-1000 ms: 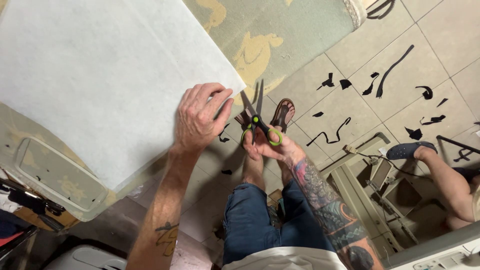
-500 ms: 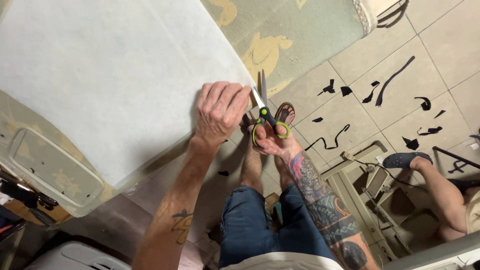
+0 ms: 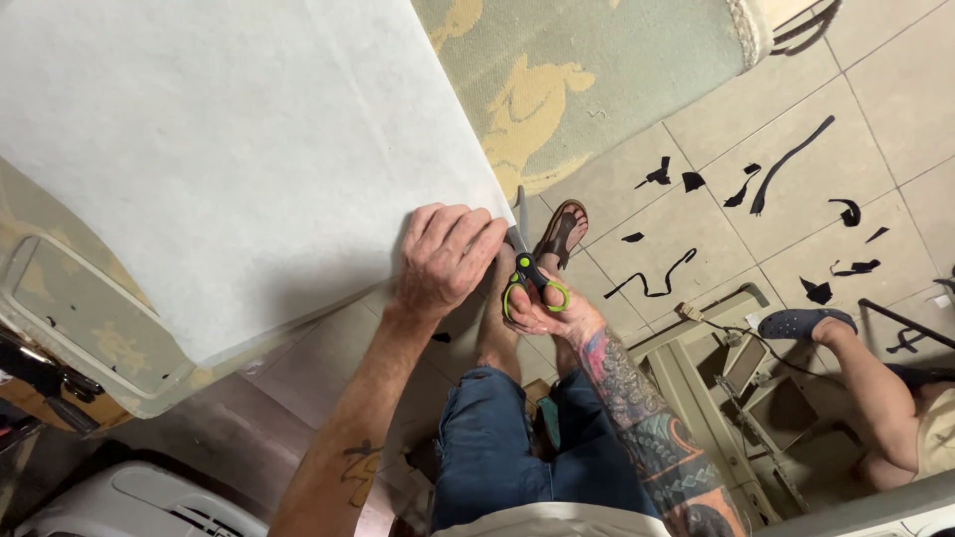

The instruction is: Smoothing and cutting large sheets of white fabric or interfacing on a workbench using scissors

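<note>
My left hand (image 3: 448, 259) lies flat, fingers spread, pressing 1 white sheet (image 3: 229, 149) near its corner. My right hand (image 3: 542, 303) is closed round 1 pair of scissors (image 3: 527, 268), green/black handles, fingers thru the loops; blades at the sheet's edge, just beside my left fingertips. Blade gap: can't tell. 1 sandal (image 3: 562, 231) below. Approx 12 black scraps (image 3: 786, 164) on the tile floor (image 3: 696, 229). Another person's leg (image 3: 865, 373) to my right.

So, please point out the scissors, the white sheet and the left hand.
scissors (image 3: 530, 276): head view, on the green and black handle.
white sheet (image 3: 229, 149): head view, on its flat middle.
left hand (image 3: 443, 261): head view, on the back of the hand.
</note>
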